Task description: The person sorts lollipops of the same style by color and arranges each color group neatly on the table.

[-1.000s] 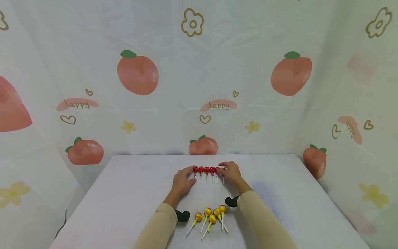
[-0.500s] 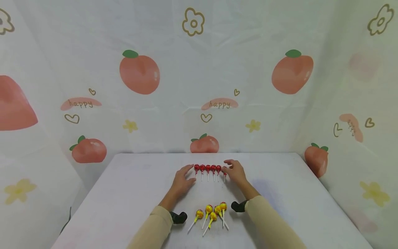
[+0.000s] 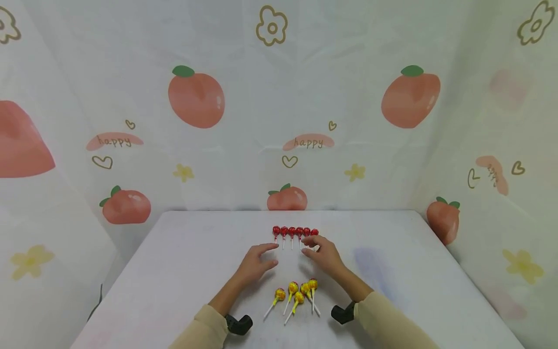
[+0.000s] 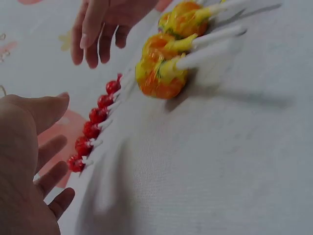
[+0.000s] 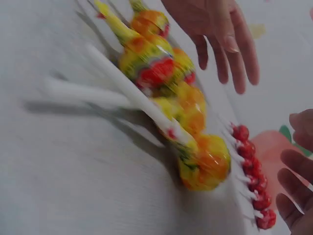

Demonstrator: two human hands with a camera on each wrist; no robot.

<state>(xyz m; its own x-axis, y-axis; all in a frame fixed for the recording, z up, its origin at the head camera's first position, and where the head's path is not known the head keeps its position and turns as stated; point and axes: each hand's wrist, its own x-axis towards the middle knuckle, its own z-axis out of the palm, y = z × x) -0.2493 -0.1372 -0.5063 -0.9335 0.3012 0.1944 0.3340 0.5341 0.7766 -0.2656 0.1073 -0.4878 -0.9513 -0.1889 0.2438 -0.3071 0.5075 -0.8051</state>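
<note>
head view: left grip (image 3: 254,264) and right grip (image 3: 327,256) loosely spread, empty, perhaps to clear row; red-wrapped lollipops (image 3: 292,231) lined up just beyond grips, seemingly for tidiness; yellow-wrapped lollipops (image 3: 299,297) scattered nearer than grips, apparently unsorted.

Six red lollipops (image 3: 292,231) lie in a row beyond five yellow lollipops (image 3: 298,297).

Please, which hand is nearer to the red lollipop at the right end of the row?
Right. The right hand is close to that red lollipop, just on its near side; the left hand is farther away, well to its left.
</note>
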